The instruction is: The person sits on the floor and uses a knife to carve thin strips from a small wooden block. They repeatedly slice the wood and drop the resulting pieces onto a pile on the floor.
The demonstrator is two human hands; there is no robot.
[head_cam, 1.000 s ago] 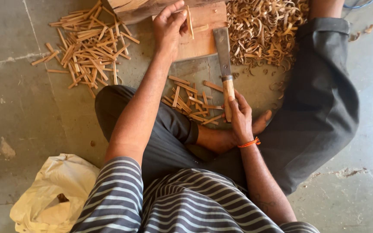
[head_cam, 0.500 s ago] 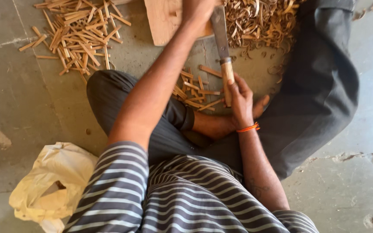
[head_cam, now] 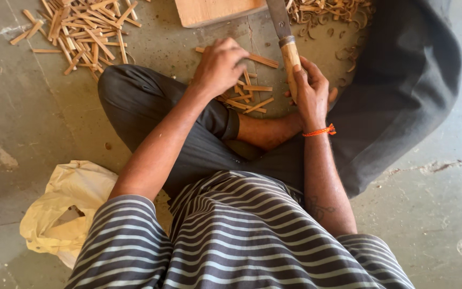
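Note:
I sit cross-legged on a concrete floor. My right hand (head_cam: 310, 88) grips the wooden handle of a big knife (head_cam: 285, 37), whose blade points away toward a wooden block (head_cam: 215, 10) at the top edge. My left hand (head_cam: 219, 65) reaches down into a small heap of short wooden sticks (head_cam: 249, 96) lying in front of my legs, with its fingers curled over them. Whether it holds a stick is hidden by the hand itself. An orange thread band is tied around my right wrist.
A larger pile of cut sticks (head_cam: 81, 32) lies at the upper left. Curled wood shavings (head_cam: 330, 16) spread across the upper right. A crumpled pale yellow bag (head_cam: 65, 208) rests on the floor by my left side.
My left hand came down off the wooden block to the small heap of sticks near my legs. The right hand stayed on the knife handle. The view tilted lower.

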